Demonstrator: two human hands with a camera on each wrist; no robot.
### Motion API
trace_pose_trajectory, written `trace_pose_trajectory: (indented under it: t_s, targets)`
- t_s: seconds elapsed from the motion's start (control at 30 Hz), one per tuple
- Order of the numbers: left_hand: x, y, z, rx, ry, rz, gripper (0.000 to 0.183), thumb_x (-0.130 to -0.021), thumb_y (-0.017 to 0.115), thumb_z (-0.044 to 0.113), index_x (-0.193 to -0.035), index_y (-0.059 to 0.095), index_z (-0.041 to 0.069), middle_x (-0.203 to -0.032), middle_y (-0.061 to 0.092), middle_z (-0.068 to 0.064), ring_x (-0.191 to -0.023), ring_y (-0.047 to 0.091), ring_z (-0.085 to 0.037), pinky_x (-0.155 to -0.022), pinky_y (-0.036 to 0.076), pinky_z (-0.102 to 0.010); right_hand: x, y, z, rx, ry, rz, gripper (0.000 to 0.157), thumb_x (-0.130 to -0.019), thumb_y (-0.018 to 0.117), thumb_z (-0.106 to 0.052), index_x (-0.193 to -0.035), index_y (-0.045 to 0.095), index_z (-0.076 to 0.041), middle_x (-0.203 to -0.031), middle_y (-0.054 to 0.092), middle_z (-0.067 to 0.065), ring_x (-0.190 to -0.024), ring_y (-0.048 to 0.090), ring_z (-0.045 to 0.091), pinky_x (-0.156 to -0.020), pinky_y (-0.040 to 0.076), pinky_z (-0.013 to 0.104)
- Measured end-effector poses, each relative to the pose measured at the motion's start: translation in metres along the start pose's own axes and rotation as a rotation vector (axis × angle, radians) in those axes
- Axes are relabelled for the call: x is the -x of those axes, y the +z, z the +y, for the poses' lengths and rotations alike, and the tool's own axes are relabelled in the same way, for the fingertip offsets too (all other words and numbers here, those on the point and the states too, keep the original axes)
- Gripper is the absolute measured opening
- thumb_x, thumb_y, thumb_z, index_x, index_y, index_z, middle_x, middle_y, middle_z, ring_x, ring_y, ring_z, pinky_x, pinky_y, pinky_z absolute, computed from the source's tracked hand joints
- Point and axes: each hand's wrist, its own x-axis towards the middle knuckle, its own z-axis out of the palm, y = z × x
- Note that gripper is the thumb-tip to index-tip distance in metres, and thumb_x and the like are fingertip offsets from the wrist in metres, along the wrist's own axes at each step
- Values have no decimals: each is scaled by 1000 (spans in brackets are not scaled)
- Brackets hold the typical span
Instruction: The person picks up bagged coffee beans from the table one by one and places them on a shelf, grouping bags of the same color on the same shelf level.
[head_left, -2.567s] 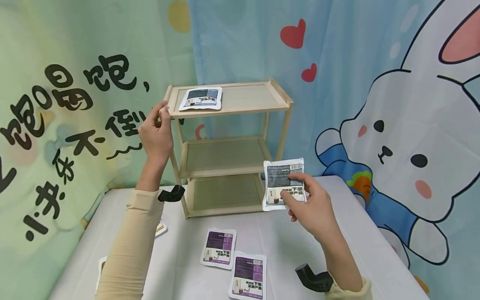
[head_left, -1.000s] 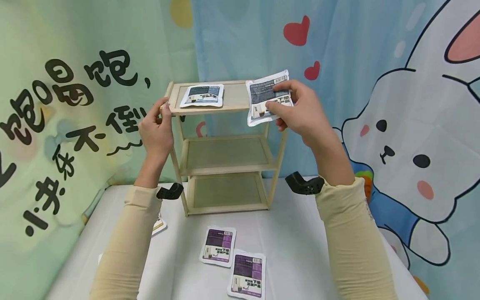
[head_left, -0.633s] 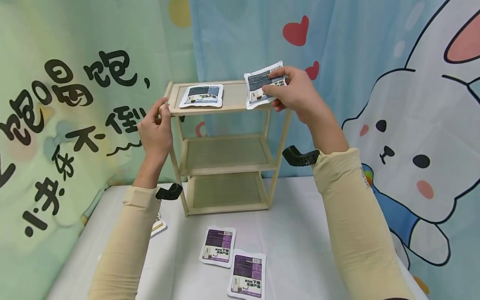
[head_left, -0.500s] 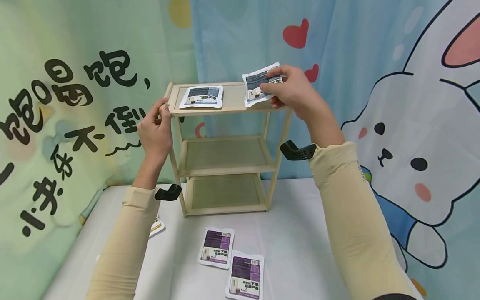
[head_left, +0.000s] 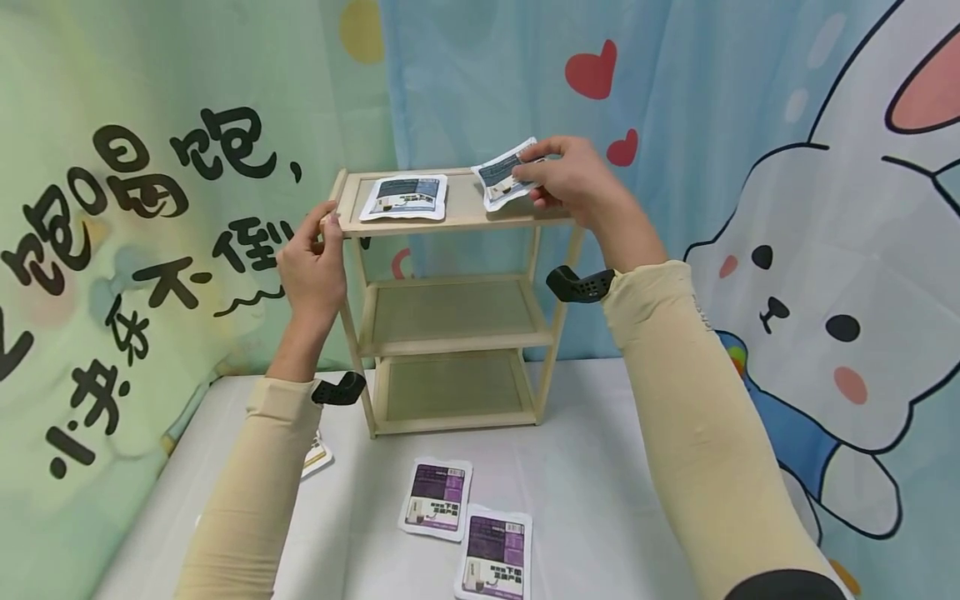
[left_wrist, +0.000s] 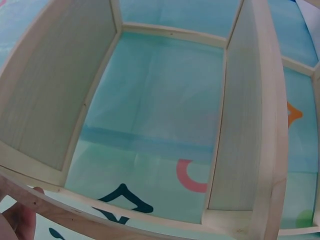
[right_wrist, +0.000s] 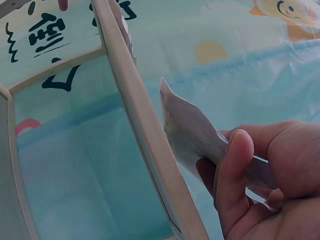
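Observation:
My right hand (head_left: 573, 179) pinches a flat white pouch with a dark blue printed label (head_left: 504, 177), tilted over the right part of the top shelf (head_left: 468, 200) of a three-tier wooden rack. In the right wrist view the pouch (right_wrist: 192, 125) slants beside the rack's edge, with thumb and fingers on either side of it. A matching blue-label pouch (head_left: 405, 197) lies flat on the left part of that shelf. At the shelf's left front corner, my left hand (head_left: 313, 262) grips the wooden frame with curled fingers. In the left wrist view only a bit of the hand (left_wrist: 22, 220) shows behind the rail.
Two purple-label pouches (head_left: 437, 498) (head_left: 495, 554) lie on the white tabletop (head_left: 592, 492) in front of the rack. Another pouch (head_left: 318, 457) is partly hidden by the left forearm. The middle shelf (head_left: 457, 312) and bottom shelf (head_left: 453, 387) sit below. Printed curtains hang behind.
My right hand has lifted the blue-label pouch from beside the rack to above the top shelf, then moved left and lowered it closer to the surface. The left hand stays at the corner.

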Motion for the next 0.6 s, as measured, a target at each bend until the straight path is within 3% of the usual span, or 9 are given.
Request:
trace_pose_trajectory:
  t_s: [0.6]
  targets:
    - [0,0,1,20,25,2,35,-98,50,28,-121,70,11,-85,71,-10,-52,51,-7,-45,31,-18,-1,6,-4,2,73,11,44,-94,63,-16,-134,46,-7,-109,56,10,-52,52,10,-57,51,23]
